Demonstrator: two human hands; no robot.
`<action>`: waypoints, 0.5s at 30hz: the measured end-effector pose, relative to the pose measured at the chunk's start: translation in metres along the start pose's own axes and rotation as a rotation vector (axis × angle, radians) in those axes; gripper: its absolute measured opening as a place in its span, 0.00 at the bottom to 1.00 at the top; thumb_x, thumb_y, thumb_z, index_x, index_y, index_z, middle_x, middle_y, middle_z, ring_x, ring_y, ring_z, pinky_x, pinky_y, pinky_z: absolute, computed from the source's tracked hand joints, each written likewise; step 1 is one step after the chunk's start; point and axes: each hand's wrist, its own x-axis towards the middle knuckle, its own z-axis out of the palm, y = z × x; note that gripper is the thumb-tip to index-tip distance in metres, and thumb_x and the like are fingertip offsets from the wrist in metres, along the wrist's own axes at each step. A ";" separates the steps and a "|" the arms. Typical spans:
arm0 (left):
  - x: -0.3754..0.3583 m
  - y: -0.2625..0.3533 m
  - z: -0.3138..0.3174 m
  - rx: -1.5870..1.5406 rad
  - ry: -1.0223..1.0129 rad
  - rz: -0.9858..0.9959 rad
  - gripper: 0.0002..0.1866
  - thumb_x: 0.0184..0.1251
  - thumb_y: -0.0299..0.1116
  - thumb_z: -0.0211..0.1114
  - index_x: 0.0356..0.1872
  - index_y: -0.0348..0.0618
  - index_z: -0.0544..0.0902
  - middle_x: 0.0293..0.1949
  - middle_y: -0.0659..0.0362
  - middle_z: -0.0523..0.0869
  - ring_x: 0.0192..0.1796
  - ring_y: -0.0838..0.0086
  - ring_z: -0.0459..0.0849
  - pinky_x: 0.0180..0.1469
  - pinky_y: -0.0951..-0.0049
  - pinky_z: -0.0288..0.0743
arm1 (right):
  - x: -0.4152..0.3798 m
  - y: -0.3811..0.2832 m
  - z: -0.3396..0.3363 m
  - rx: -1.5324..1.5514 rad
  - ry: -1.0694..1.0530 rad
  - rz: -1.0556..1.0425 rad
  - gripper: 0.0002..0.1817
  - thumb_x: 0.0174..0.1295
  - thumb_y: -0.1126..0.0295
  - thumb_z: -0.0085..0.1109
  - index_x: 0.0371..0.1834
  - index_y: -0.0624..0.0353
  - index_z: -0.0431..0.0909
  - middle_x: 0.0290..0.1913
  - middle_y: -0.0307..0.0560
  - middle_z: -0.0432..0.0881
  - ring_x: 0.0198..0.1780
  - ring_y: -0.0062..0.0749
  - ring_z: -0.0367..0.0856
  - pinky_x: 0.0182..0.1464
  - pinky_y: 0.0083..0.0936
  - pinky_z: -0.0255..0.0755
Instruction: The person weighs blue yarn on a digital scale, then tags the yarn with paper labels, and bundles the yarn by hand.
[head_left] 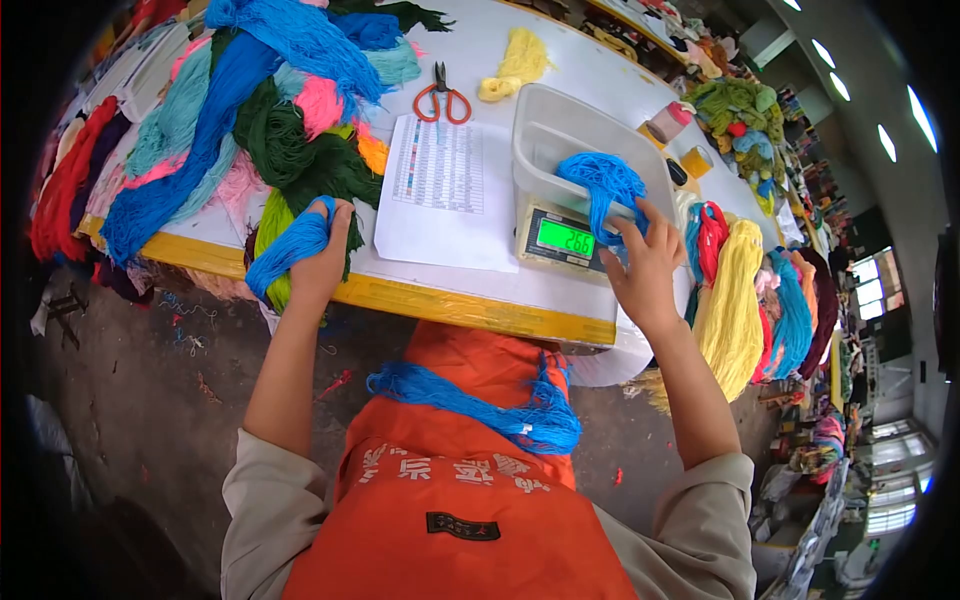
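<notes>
My left hand is closed round a blue yarn bundle at the table's front edge, beside green yarn. On the right, my right hand has its fingers on blue yarn that hangs over the front rim of a clear plastic tub. The tub rests on a digital scale with a lit green display. A printed sheet lies left of the scale. Across my orange apron lies another blue yarn skein.
Red-handled scissors lie above the sheet, near pale yellow yarn. Dark green yarn and other colours heap at the left. Yellow skeins hang over the right edge. A pink cone stands behind the tub.
</notes>
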 end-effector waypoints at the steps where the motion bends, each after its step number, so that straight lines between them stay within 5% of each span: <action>1: 0.000 0.000 0.000 -0.002 -0.008 -0.010 0.07 0.73 0.30 0.60 0.39 0.36 0.80 0.30 0.54 0.81 0.32 0.70 0.78 0.38 0.71 0.72 | 0.001 0.000 0.001 -0.020 -0.007 -0.008 0.25 0.49 0.72 0.72 0.54 0.49 0.79 0.69 0.52 0.65 0.68 0.51 0.61 0.66 0.46 0.49; 9: 0.000 -0.002 0.000 -0.005 -0.014 -0.007 0.07 0.74 0.30 0.60 0.39 0.36 0.80 0.30 0.55 0.80 0.32 0.72 0.77 0.38 0.73 0.71 | -0.001 0.003 0.001 -0.010 -0.018 0.017 0.19 0.49 0.71 0.73 0.46 0.50 0.82 0.68 0.51 0.67 0.69 0.51 0.61 0.66 0.48 0.49; 11: -0.001 -0.002 0.002 -0.032 0.001 0.025 0.06 0.75 0.30 0.59 0.39 0.38 0.79 0.26 0.68 0.71 0.30 0.85 0.65 0.32 0.81 0.62 | -0.002 0.006 -0.001 0.008 -0.012 0.028 0.17 0.49 0.70 0.73 0.43 0.50 0.82 0.67 0.50 0.68 0.68 0.50 0.62 0.66 0.48 0.49; 15: 0.000 -0.001 0.000 -0.049 -0.020 -0.033 0.07 0.74 0.30 0.60 0.39 0.36 0.80 0.29 0.56 0.80 0.32 0.73 0.76 0.38 0.73 0.71 | -0.009 0.027 -0.011 0.164 0.047 0.098 0.13 0.52 0.69 0.72 0.40 0.52 0.81 0.65 0.46 0.73 0.66 0.50 0.65 0.65 0.44 0.55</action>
